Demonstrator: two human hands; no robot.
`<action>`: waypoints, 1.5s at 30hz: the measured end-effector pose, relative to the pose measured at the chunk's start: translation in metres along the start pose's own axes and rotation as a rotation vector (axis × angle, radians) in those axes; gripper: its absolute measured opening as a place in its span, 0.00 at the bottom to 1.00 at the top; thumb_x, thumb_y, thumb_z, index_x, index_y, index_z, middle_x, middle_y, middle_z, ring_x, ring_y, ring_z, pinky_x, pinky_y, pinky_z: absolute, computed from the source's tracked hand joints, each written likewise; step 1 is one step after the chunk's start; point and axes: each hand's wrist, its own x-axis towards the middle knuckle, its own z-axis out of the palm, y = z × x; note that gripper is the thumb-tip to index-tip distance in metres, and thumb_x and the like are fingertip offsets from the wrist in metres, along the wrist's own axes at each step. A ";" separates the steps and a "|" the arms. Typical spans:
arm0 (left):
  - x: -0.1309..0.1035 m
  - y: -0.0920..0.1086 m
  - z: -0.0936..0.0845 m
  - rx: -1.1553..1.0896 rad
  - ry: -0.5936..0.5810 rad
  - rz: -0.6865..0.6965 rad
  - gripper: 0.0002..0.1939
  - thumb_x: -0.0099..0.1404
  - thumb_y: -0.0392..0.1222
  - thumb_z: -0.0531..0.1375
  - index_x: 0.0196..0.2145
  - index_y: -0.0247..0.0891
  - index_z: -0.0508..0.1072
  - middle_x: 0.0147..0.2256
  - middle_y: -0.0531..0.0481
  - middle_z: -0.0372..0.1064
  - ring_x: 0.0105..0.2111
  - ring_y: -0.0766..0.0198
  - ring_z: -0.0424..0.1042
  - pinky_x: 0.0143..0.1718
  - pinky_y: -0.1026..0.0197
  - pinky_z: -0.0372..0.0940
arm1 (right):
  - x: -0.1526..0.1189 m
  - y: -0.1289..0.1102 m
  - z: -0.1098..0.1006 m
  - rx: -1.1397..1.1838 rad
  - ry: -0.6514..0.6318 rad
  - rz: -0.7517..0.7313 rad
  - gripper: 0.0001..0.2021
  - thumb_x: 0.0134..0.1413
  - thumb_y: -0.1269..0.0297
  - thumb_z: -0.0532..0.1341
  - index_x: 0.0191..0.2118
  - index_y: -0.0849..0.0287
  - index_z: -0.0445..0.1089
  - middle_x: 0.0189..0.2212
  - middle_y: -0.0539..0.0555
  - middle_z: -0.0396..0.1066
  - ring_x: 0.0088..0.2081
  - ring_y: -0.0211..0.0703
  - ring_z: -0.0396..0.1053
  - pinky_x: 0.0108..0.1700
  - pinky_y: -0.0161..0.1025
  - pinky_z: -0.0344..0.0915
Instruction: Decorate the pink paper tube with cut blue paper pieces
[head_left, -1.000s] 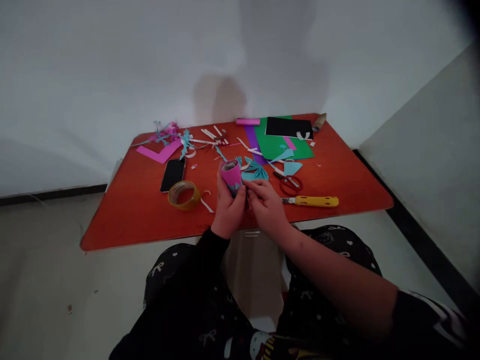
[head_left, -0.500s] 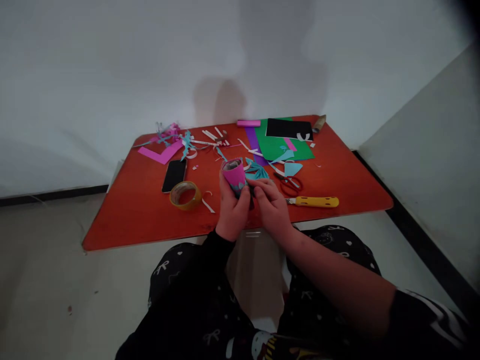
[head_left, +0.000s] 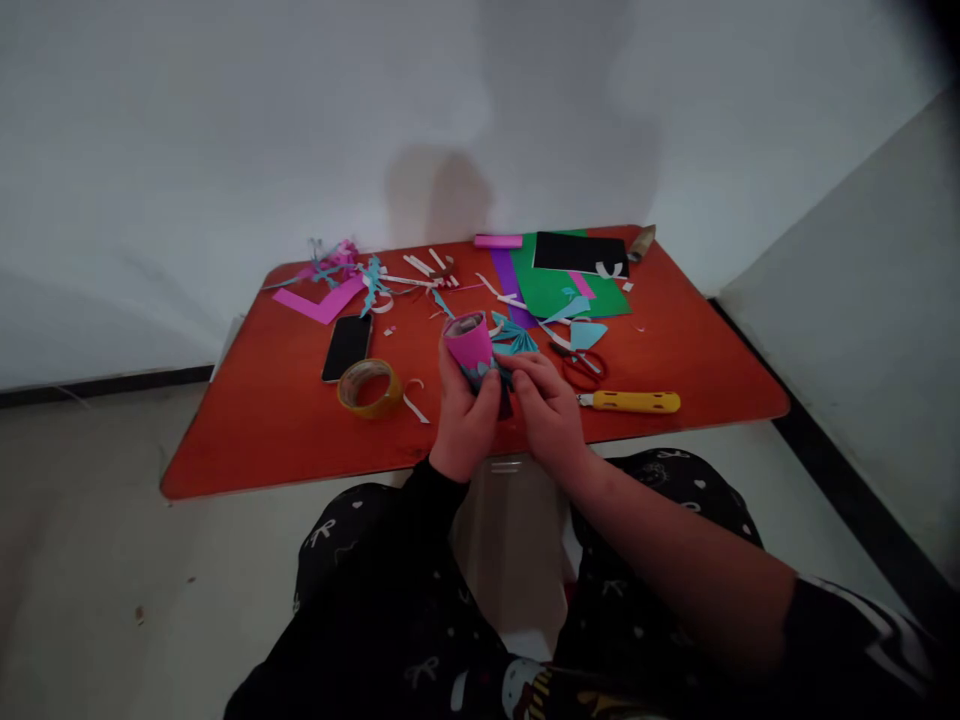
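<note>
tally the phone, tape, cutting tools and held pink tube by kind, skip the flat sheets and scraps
cutting tools: 2 (scissors, yellow-handled cutter)
tape roll: 1
phone: 1
pink tube, held in the left hand: 1
total: 5

Right fingertips (head_left: 517, 378), mid-frame: contact with the pink tube (head_left: 469, 345) unclear. Tube's lower end: largely covered by the left hand (head_left: 469, 415). Yellow-handled cutter (head_left: 636, 402), right of centre: blade tip hidden or indistinct. Right sleeve (head_left: 847, 630), lower right: blurred. Upper right corner: dark, unreadable.
</note>
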 end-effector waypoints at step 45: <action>0.008 0.005 -0.037 -0.014 -0.838 -0.100 0.51 0.59 0.36 0.64 0.75 0.43 0.45 0.61 0.37 0.67 0.56 0.51 0.72 0.55 0.50 0.69 | 0.061 -0.015 -0.051 -0.167 -0.280 -0.034 0.05 0.58 0.61 0.66 0.38 0.52 0.80 0.39 0.53 0.77 0.42 0.47 0.74 0.48 0.47 0.70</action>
